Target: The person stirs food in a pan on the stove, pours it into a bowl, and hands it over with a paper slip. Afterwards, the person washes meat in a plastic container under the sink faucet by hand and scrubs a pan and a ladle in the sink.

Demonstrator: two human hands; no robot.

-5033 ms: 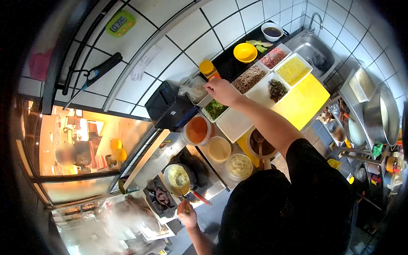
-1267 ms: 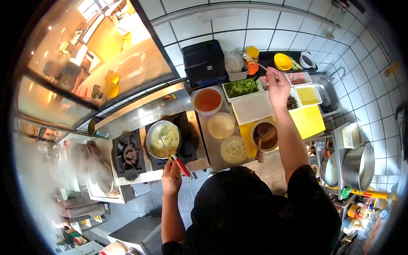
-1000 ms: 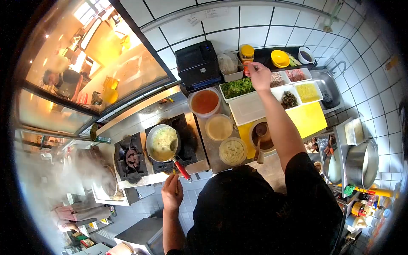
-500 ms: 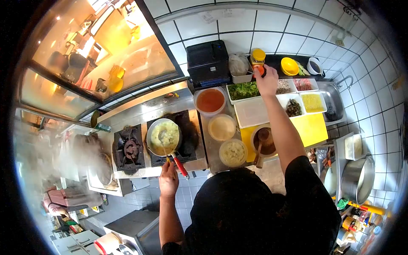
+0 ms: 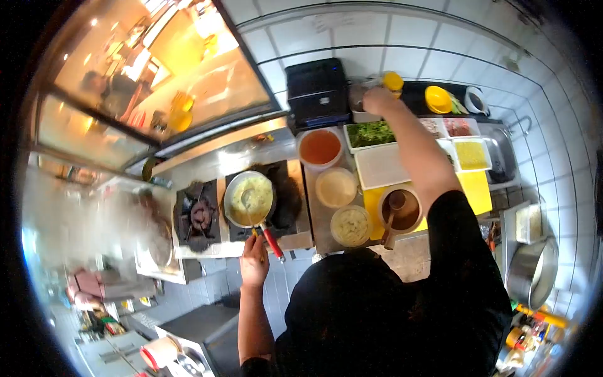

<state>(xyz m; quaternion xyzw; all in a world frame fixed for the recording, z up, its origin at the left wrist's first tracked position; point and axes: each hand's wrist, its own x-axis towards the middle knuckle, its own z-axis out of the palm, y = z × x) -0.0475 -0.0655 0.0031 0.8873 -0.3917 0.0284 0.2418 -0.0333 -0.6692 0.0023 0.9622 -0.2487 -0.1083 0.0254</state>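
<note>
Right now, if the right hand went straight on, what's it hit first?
Most likely the small grey tub beside the black box. Depth is unclear: the right hand is blurred and could be above the tub or at its rim.

Left hand [image 5: 254, 269] at frame's 7 o'clock, fingers [image 5: 252, 245] curled; right arm [image 5: 422, 154] outstretched, right hand [image 5: 379, 100] at 1 o'clock (grip unclear).

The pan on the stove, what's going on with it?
A person's left hand grips a ladle, its bowl down in the yellowish-green food in the pan on the stove. The right hand is stretched over by a small grey container near a black box; I can't tell whether it's holding anything.
</note>
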